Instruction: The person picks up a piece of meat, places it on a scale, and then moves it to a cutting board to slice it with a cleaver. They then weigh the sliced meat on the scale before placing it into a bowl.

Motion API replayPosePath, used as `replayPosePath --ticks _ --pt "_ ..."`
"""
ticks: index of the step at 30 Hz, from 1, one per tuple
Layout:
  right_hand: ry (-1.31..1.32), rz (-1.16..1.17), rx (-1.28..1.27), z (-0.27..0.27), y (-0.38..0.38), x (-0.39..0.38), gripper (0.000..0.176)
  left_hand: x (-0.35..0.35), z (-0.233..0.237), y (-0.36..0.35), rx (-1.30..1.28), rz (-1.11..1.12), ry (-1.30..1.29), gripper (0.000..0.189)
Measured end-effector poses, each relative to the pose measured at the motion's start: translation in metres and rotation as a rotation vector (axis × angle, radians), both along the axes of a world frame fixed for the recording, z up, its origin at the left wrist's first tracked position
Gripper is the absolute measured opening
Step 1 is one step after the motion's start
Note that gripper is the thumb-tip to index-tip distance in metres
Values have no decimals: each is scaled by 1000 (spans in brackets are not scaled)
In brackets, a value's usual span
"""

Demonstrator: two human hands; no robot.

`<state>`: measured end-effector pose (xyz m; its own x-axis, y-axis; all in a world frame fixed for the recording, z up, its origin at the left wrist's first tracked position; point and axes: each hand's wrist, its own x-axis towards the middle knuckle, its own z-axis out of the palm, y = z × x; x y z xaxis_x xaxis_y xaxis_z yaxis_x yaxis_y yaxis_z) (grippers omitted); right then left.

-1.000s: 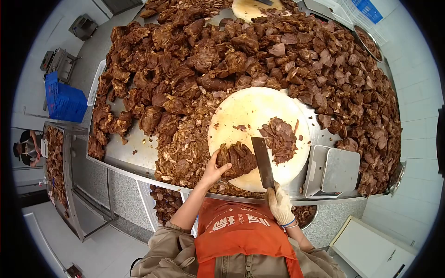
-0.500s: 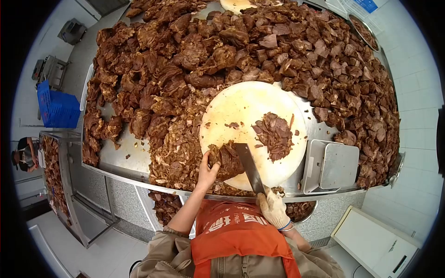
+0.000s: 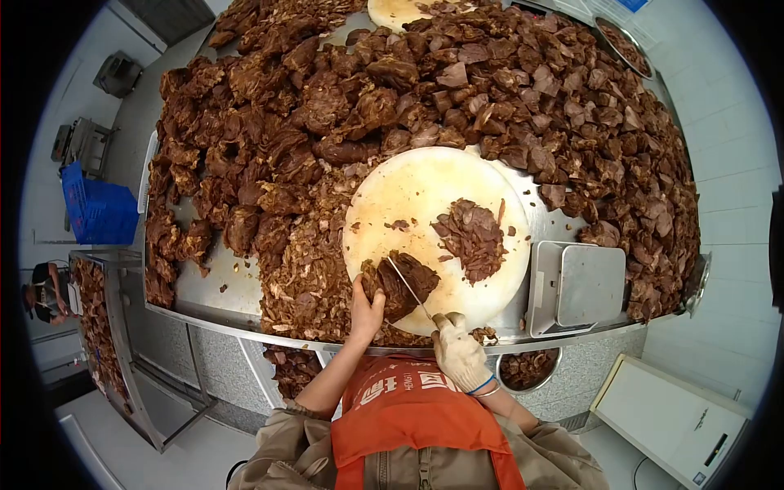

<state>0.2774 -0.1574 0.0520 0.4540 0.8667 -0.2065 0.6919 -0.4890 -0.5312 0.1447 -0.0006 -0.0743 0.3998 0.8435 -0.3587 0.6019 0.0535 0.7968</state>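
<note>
A brown chunk of cooked meat (image 3: 395, 297) lies at the near left part of a round, pale cutting board (image 3: 384, 196). My bare left hand (image 3: 367, 313) is closed round its left end. In my right hand (image 3: 459, 353), which wears a whitish knit glove, is the handle of a cleaver (image 3: 410, 289). Its blade shows almost edge-on as a thin bright line slanting across the top of the chunk, to the right of my left fingers. A small pile of sliced meat (image 3: 471, 238) sits on the right side of the board, with scraps near it.
Large meat chunks (image 3: 278, 155) and smaller cut pieces (image 3: 563, 106) cover the metal table (image 3: 212, 282). Shredded bits (image 3: 302, 282) lie left of the board, and a scale (image 3: 590, 286) stands right of it. Below the table edge is a bowl of meat (image 3: 529, 369). Another person (image 3: 45, 292) is far left.
The cleaver has swung left from beside the chunk to over it, its blade turning from broadside to nearly edge-on. My right hand has shifted left and slightly up; my left hand keeps its hold.
</note>
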Motion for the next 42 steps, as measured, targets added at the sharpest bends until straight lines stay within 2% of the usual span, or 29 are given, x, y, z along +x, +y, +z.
replayPosePath --ticks 2,5,7,10,11,13,14,15,18,21,22,26,31,32,33,37,40,42 --pt "-28 -1 44 -7 -3 -2 32 3 2 0 15 2 -6 68" --pt "-166 100 -57 -14 -7 -4 32 5 12 1 -3 3 7 67" --pt "-40 35 -15 -4 -5 2 32 7 18 3 -89 9 -33 68" --pt "27 -26 66 -9 -13 5 34 4 15 11 -68 -43 -43 69" --pt "19 -49 224 -10 -16 5 36 3 15 15 -202 8 -98 72" --pt "174 -149 42 -4 -24 9 37 4 33 21 -282 28 -104 73" --pt "159 -196 171 -5 -28 8 37 2 42 21 -367 36 -111 74" --pt "178 -195 146 -2 -31 12 38 -11 -6 16 -255 72 -208 75" --pt "186 -206 72 7 -29 16 39 -4 32 20 -286 -11 -195 76" --pt "242 -153 167 10 -20 12 33 9 20 32 -432 69 -197 80" --pt "198 -135 157 11 -12 10 32 13 15 37 -295 -19 18 81" --pt "21 -67 153 -9 7 3 29 21 7 47 -305 -99 -23 79" --pt "-77 -2 47 -9 10 2 28 25 -4 32 -51 -139 60 74" --pt "-165 27 47 -10 8 1 27 26 -5 28 1 -116 20 70" --pt "-254 56 47 -11 6 0 27 27 -6 28 0 -115 14 70" --pt "-306 66 108 -9 6 -3 27 28 0 31 -69 -50 -30 63" --pt "-167 -3 126 -5 8 -8 27 27 3 30 -69 -58 4 63" --pt "-309 42 116 -16 3 -10 24 28 10 30 -70 -69 5 64"
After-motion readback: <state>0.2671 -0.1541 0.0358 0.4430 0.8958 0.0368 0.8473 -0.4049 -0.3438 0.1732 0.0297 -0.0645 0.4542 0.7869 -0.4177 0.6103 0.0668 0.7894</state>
